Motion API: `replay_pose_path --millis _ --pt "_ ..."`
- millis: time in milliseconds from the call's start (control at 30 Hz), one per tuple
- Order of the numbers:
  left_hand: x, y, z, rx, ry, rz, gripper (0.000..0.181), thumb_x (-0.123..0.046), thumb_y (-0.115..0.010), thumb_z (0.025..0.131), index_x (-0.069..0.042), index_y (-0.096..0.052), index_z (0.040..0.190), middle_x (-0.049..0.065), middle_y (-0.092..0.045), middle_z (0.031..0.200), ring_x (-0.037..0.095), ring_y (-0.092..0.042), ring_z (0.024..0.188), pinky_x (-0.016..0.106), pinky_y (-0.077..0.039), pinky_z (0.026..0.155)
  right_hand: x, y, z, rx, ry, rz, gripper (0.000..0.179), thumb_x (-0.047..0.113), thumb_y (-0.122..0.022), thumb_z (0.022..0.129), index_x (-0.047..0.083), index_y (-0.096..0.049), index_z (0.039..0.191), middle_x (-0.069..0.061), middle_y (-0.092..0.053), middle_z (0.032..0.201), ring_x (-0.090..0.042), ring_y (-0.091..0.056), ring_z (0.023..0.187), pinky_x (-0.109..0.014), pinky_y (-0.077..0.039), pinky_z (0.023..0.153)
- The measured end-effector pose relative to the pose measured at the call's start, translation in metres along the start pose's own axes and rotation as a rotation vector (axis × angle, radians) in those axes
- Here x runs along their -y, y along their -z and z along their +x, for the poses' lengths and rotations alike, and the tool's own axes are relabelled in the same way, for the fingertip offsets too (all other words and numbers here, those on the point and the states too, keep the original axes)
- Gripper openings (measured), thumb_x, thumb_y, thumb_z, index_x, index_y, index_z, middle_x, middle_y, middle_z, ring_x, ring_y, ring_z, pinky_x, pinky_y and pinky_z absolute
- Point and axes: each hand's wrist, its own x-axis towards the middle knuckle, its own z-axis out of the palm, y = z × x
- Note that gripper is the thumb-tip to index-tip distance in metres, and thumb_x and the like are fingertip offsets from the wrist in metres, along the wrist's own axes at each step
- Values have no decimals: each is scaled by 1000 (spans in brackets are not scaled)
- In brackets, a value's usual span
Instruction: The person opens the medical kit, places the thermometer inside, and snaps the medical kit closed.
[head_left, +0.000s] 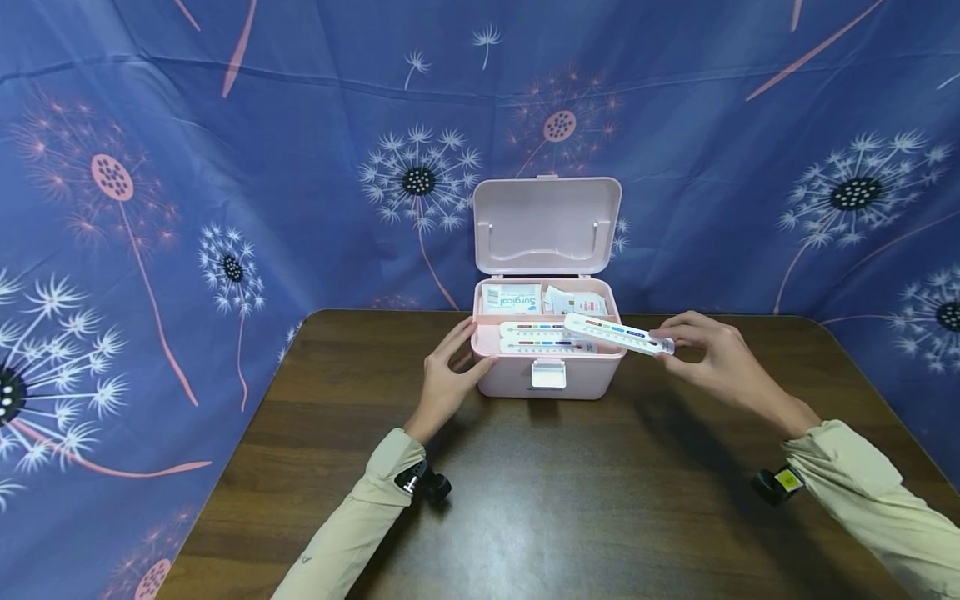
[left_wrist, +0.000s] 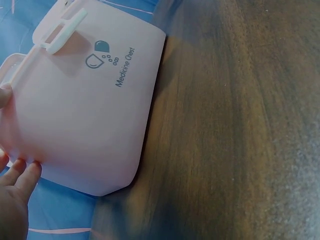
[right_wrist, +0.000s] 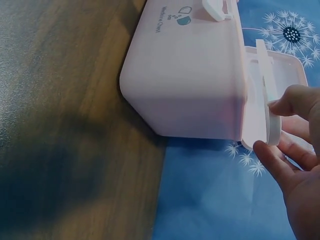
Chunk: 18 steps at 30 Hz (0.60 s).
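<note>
A pink medicine chest (head_left: 517, 375) stands on the table with its lid raised. At its left side my left hand (head_left: 444, 379) rests its thumb by the front rim and its fingertips on the side wall; the left wrist view shows these fingers (left_wrist: 29, 176) against the pink plastic. My right hand (head_left: 708, 354) pinches one end of a long white thermometer (head_left: 611, 332), printed with coloured blocks and a scale. It slants over the chest's right front corner. Two similar printed strips (head_left: 528, 330) lie in the front compartment. In the right wrist view the thermometer (right_wrist: 272, 125) appears edge-on between thumb and fingers.
The back compartment holds a white box marked Surgical (head_left: 512, 298) and a white printed packet (head_left: 576, 302). A white latch (head_left: 548, 374) hangs on the chest's front. The open lid (head_left: 547, 225) stands before a blue patterned cloth (head_left: 315, 167). Beneath is a brown wooden table (head_left: 540, 500).
</note>
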Motion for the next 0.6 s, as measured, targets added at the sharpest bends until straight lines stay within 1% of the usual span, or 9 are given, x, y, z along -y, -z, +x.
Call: replay_pose_path --millis 233,467,600 --pt "-1 1 0 17 10 0 57 -3 -76 79 12 -50 128 27 -43 139 38 -46 124 50 -47 92 3 0 4 4 0 6 26 1 -77 74 5 -73 99 -1 -65 101 -20 -62 82 -13 -40 63" --pt "0 0 1 4 6 -6 57 -1 -76 78 13 -51 127 27 -44 138 38 -46 124 50 -47 92 2 -2 6 30 13 -6 26 0 -76 75 4 -72 100 -3 -64 102 -21 -61 84 -14 -41 64" --pt "0 0 1 4 1 -8 57 -3 -76 79 13 -51 127 27 -44 138 38 -47 124 49 -48 92 1 -1 8 42 18 -12 25 2 -76 76 5 -72 101 -4 -64 103 -21 -61 85 -16 -42 65"
